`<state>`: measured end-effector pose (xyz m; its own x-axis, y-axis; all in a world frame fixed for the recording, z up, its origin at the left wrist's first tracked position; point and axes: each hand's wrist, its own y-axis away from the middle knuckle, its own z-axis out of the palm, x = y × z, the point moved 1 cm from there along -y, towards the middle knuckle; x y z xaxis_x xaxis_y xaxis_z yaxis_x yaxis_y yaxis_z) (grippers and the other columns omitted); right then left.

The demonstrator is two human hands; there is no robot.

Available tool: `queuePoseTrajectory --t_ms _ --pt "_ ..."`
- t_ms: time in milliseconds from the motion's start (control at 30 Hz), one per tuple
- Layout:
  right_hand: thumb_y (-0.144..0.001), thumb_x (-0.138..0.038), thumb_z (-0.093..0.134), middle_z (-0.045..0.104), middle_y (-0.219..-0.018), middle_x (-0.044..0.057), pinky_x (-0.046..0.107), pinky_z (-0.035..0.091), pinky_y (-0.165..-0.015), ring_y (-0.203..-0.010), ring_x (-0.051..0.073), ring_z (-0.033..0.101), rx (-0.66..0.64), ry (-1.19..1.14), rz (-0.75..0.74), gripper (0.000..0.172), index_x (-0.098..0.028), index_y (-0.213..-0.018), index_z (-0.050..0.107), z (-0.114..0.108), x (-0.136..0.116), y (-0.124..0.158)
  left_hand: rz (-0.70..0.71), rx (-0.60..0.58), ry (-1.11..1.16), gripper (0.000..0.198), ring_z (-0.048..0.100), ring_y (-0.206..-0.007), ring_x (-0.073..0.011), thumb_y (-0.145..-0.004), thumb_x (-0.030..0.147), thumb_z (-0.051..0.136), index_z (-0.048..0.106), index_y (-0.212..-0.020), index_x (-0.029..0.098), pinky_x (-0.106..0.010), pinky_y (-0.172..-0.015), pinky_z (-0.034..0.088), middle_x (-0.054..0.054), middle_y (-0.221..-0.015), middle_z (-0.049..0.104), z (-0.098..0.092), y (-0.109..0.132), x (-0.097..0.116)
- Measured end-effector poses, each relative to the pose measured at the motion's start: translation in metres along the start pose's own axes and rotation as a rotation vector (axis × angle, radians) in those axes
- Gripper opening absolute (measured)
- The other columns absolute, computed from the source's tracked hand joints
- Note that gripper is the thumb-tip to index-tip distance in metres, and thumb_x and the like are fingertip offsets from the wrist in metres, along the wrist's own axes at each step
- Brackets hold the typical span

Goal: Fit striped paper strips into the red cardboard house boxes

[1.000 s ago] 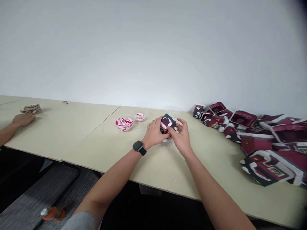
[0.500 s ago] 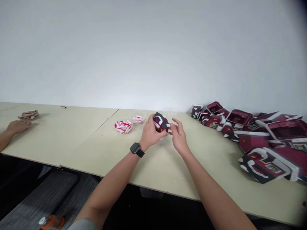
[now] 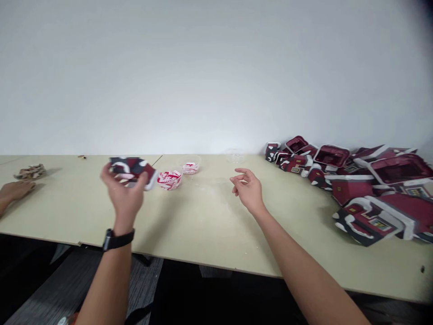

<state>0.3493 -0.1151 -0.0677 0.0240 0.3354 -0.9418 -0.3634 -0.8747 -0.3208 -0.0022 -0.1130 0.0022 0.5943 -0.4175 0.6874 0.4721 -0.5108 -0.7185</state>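
On my feed, the left hand [image 3: 123, 194] is raised above the bench [image 3: 209, 225], its fingers [image 3: 107, 175] closed around a small house-shaped paper box [image 3: 133, 168], dark red and black with white trim. The box sits up at the fingertips, held from below and behind; I judge that this light hold spares its thin walls. Just right of those fingers stands a clear cup [image 3: 169, 179] of red-and-white striped pieces, with a second cup [image 3: 190, 168] beyond it, both probably set within easy reach. The right hand [image 3: 248, 189] hovers empty, fingers loosely spread. Far right of it lies a heap of matching house boxes [image 3: 355, 189] near the wall. Far left of the left fingers, another person's hand [image 3: 15, 189] rests on the bench.
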Motion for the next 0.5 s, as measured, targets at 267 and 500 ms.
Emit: queuePoseTrajectory --t_ms 267,500 --pt "-0.087 -0.084 0.054 0.044 -0.049 -0.004 0.028 0.034 -0.043 -0.042 0.014 0.04 -0.004 0.011 0.119 0.066 -0.021 -0.075 0.072 0.0 -0.005 0.002 -0.245 0.047 -0.462 0.091 0.067 -0.126 -0.029 -0.059 0.024 0.095 0.037 -0.129 0.034 -0.059 -0.113 0.053 -0.001 -0.139 0.065 -0.071 -0.062 -0.091" --pt "-0.095 -0.083 0.042 0.077 -0.12 0.017 0.058 0.061 -0.089 -0.11 0.037 0.073 -0.409 -0.499 0.287 0.073 -0.024 -0.125 0.074 -0.01 -0.021 -0.002 -0.394 0.002 -0.628 0.093 0.06 -0.14 -0.034 -0.058 0.03 0.098 0.036 -0.127 0.033 -0.063 -0.114 0.051 -0.008 -0.151 0.059 -0.095 -0.078 -0.145"
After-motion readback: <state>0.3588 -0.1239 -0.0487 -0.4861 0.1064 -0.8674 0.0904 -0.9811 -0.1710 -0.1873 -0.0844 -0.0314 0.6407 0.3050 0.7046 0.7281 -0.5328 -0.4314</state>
